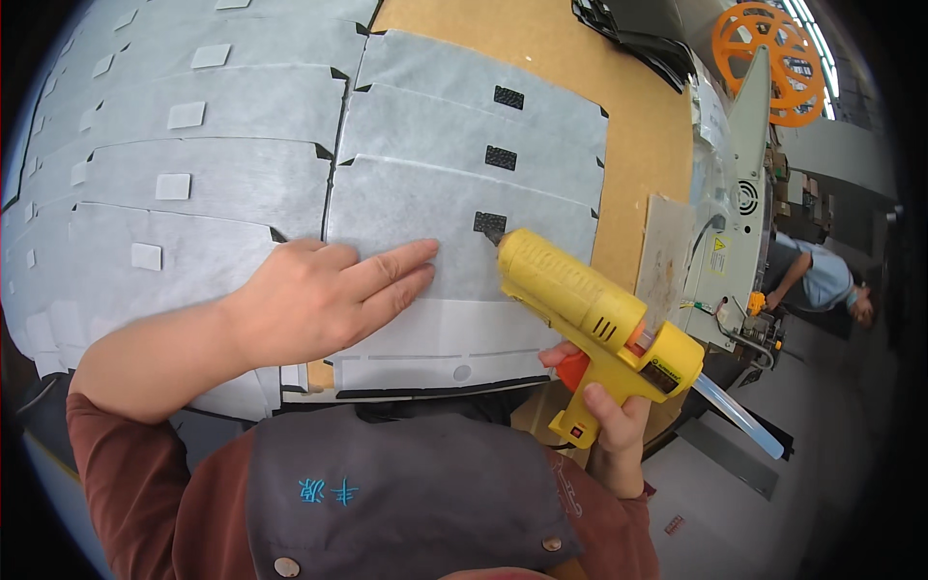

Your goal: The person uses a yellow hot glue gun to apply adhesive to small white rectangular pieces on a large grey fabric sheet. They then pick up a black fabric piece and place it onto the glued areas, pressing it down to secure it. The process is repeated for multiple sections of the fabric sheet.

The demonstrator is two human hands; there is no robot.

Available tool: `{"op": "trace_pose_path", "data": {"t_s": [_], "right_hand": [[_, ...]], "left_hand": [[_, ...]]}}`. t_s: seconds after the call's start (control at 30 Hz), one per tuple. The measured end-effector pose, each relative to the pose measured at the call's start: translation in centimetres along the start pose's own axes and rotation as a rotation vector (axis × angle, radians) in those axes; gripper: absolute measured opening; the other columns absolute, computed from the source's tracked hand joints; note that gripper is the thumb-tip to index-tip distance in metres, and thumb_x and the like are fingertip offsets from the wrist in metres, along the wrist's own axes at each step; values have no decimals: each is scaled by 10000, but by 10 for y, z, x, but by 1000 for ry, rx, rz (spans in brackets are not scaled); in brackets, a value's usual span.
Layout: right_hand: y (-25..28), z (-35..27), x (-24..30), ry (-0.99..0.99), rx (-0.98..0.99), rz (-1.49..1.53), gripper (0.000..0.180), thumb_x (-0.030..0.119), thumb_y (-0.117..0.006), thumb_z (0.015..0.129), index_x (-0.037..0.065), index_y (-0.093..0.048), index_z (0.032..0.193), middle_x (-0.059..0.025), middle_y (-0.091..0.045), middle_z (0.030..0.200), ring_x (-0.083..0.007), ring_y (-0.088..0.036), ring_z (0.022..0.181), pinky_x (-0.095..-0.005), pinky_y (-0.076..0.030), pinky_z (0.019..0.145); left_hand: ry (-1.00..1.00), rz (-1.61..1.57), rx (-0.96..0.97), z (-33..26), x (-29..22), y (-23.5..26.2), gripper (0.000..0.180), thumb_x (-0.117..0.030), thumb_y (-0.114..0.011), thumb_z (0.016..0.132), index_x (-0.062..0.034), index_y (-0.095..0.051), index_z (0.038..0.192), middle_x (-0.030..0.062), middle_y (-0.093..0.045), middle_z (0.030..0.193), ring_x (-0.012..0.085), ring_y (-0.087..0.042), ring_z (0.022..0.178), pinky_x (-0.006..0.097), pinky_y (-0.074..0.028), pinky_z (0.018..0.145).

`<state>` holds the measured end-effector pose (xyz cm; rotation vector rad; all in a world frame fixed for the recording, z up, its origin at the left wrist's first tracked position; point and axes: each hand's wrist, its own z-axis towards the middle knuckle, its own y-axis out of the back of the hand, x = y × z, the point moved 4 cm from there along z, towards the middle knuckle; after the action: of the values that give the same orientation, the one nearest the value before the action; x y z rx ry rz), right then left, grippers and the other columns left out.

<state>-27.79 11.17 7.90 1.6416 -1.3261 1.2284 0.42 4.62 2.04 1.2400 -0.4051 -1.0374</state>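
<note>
Where right hand (pixel 623 423) grips yellow glue gun (pixel 570 287), trigger (pixel 572 370) red.

The yellow glue gun (pixel 568 287) lies aslant, its dark nozzle (pixel 493 236) toward the upper left with the tip at the lower edge of 1 textured black patch (pixel 489 221); whether they touch is unclear. Its trigger (pixel 572 370) is red-orange, and a translucent glue stick (pixel 739 416) juts from the back. The rectangular patch lies flat on a pale grey sheet (pixel 401 208) with 2 dark upper corners.
</note>
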Motion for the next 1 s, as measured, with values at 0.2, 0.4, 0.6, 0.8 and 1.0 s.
{"op": "trace_pose_path", "data": {"t_s": [0.2,0.4,0.6,0.8,1.0], "right_hand": [[-3,4,0,-13,-11,42,577,-10,-556,872,-63,-360,1412,-260,-571,1226,-338,-587,1157,-458,-443,1027],[1,2,-4,-22,-27,34,568,-9,-559,870,-68,-371,1403,-261,-572,1223,-337,-595,1141,-459,-446,1020],[3,2,-1,-19,-22,5,553,11,-548,877,-77,-375,1395,-259,-586,1199,-328,-600,1133,-450,-449,1016],[4,3,-3,-22,-23,15,560,10,-544,876,-78,-369,1400,-258,-577,1207,-328,-598,1131,-447,-449,1016],[5,2,-5,-28,-58,45,572,12,-550,872,-74,-361,1405,-256,-575,1205,-332,-598,1130,-447,-451,1011]], "left_hand": [[12,-28,5,0,1,0,285,-138,-684,817,-105,-679,1100,30,-634,1308,82,-481,530,232,-418,466],[16,-33,14,1,1,-1,291,-139,-683,814,-103,-681,1102,29,-636,1306,80,-481,531,233,-419,468],[-4,-34,9,2,1,0,336,-130,-683,784,-85,-679,1117,56,-631,1313,82,-485,536,234,-422,470],[-3,-45,14,2,1,1,339,-122,-679,780,-79,-681,1117,67,-629,1317,84,-490,537,235,-426,472],[2,-49,12,3,1,1,326,-123,-688,790,-79,-682,1113,70,-638,1304,82,-494,534,234,-429,469]]}}
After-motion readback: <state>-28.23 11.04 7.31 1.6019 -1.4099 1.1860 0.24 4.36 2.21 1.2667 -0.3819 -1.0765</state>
